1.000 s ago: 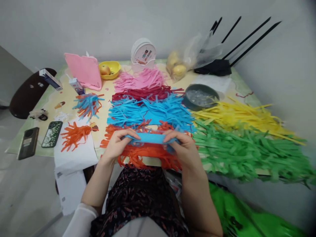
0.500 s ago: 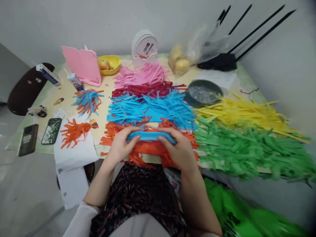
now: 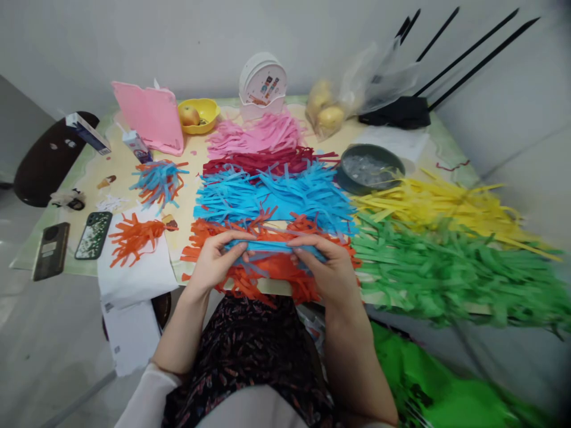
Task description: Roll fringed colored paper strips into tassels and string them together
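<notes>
Between my two hands a strip of blue tissue paper (image 3: 266,245) is stretched level above the near table edge. My left hand (image 3: 219,261) pinches its left end between thumb and fingers. At the other end, my right hand (image 3: 322,261) grips it the same way. Below the strip lies orange fringed paper (image 3: 279,266), partly hidden by my hands. Just beyond it is a layer of blue fringed paper (image 3: 281,199), then dark red fringe (image 3: 263,161) and pink fringe (image 3: 259,135).
Green fringe (image 3: 446,267) and yellow fringe (image 3: 464,205) cover the right side. A dark bowl (image 3: 370,169) stands behind them. On the left are an orange tassel (image 3: 138,235), a blue-orange tassel (image 3: 160,181), two phones (image 3: 93,236) and a pink tablet case (image 3: 149,116).
The blue paper looked like a wider flat band; now it is a narrower strip, with thumbs and fingers pinched closer on it. Both hands remain in nearly the same place.
</notes>
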The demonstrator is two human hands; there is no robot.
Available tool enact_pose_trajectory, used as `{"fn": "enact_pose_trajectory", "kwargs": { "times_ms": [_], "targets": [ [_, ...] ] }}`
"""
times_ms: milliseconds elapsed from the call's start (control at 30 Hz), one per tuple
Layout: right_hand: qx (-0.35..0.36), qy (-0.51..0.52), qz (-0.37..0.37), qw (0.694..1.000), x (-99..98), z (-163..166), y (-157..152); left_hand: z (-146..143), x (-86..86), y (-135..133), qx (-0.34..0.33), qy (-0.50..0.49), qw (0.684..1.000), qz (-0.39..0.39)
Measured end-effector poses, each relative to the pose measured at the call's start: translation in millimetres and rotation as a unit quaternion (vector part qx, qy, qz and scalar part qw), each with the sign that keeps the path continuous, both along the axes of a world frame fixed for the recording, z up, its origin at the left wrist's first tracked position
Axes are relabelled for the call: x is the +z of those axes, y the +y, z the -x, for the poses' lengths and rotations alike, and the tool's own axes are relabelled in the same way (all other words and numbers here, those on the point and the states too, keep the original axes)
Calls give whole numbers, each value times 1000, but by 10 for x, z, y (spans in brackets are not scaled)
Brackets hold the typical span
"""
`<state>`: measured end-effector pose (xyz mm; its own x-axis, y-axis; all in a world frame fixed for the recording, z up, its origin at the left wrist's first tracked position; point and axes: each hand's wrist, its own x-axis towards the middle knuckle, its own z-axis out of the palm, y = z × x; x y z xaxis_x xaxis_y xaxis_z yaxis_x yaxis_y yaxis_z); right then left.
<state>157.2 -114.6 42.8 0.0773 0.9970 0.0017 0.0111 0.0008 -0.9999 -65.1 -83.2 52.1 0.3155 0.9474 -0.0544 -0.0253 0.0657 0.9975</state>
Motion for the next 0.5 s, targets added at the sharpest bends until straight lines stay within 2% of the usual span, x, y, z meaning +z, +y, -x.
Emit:
{"fn": "enact_pose_trajectory", "kwargs": {
  "times_ms": [133, 267, 400, 500],
  "targets": [
    [7, 34, -11, 999, 32, 19, 11, 35, -57, 12, -6, -37, 998, -49],
    [12, 36, -19, 999, 47, 34, 11, 31, -10, -3, -8, -25, 995, -99],
    [-5, -67, -33, 997, 68, 38, 5, 5, 63, -31, 17, 75, 986, -146],
    [-6, -154, -51, 987, 95, 49, 12, -15, 88, -39, 31, 181, 962, -203]
  ]
}}
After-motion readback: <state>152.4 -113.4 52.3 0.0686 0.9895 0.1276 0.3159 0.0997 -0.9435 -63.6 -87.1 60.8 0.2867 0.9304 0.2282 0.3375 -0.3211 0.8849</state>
